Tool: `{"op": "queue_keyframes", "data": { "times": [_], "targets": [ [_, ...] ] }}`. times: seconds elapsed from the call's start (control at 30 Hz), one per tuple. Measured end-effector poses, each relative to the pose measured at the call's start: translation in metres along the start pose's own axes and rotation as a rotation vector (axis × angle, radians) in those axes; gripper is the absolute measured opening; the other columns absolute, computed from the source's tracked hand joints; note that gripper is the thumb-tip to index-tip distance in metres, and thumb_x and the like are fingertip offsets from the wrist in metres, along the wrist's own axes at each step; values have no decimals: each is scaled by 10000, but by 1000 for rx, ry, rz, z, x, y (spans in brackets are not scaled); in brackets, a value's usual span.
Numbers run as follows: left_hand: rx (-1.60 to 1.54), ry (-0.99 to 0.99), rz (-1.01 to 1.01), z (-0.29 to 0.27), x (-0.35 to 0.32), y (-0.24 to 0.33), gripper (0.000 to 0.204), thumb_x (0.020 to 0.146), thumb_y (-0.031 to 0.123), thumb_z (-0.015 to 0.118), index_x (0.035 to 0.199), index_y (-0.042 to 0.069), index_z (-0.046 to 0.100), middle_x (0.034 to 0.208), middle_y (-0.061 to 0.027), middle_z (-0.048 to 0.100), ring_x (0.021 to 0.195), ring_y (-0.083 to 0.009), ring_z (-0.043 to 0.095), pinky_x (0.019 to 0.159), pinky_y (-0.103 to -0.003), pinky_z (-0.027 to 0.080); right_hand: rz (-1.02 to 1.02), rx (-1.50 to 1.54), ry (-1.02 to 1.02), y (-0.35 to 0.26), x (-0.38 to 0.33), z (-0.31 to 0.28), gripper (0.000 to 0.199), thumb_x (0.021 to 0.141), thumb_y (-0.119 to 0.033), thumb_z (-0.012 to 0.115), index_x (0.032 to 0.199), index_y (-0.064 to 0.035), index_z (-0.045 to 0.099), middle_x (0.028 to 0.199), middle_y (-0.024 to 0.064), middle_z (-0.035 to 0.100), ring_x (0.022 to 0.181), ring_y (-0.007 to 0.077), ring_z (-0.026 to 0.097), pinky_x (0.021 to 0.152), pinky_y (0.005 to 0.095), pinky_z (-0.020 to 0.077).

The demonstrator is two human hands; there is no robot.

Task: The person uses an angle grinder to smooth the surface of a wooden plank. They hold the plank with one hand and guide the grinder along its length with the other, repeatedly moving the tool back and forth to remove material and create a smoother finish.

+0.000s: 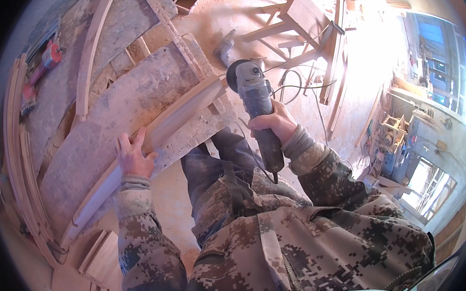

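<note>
A corded angle grinder [255,96] with a dark round disc is gripped around its body by my right hand [277,122]. Its head points away from me, and the disc is close to the far right end of a long wooden board [175,114]. That board lies across a dusty workbench [118,107]. On the board rests my left hand [135,156], its fingers spread over the top and near edge. Whether the disc touches the wood I cannot tell.
A red power tool [52,54] lies on the bench at far left. Curved wooden strips [95,52] lie around the bench. A wooden stool [302,16] and loose cables [293,83] are on the floor ahead. Long planks [337,59] lean at right.
</note>
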State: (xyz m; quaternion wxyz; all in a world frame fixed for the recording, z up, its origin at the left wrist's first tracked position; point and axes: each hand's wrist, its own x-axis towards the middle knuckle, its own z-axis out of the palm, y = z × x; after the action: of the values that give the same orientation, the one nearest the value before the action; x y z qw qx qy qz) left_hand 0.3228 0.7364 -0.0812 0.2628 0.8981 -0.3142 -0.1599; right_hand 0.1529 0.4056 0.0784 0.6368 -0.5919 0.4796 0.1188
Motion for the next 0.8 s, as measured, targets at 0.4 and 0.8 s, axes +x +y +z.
{"op": "queue_keyframes", "data": {
  "times": [0.4, 0.8],
  "targets": [
    [22, -9, 11, 0, -5, 0, 825, 548, 108, 964, 1327, 155, 699, 1072, -117, 484, 1051, -341, 511, 953, -490, 446, 67, 18, 70, 10, -18, -3, 415, 719, -83, 785, 1067, 19, 583, 862, 104, 662, 686, 201, 684, 639, 356, 580],
    [90, -92, -23, -5, -10, 7, 866, 638, 103, 926, 1431, 112, 579, 1169, -143, 495, 1160, -362, 510, 995, -497, 444, 61, 88, 19, 23, -37, -5, 424, 707, -44, 777, 1077, 23, 582, 838, 111, 666, 682, 226, 694, 639, 369, 586]
  ]
}}
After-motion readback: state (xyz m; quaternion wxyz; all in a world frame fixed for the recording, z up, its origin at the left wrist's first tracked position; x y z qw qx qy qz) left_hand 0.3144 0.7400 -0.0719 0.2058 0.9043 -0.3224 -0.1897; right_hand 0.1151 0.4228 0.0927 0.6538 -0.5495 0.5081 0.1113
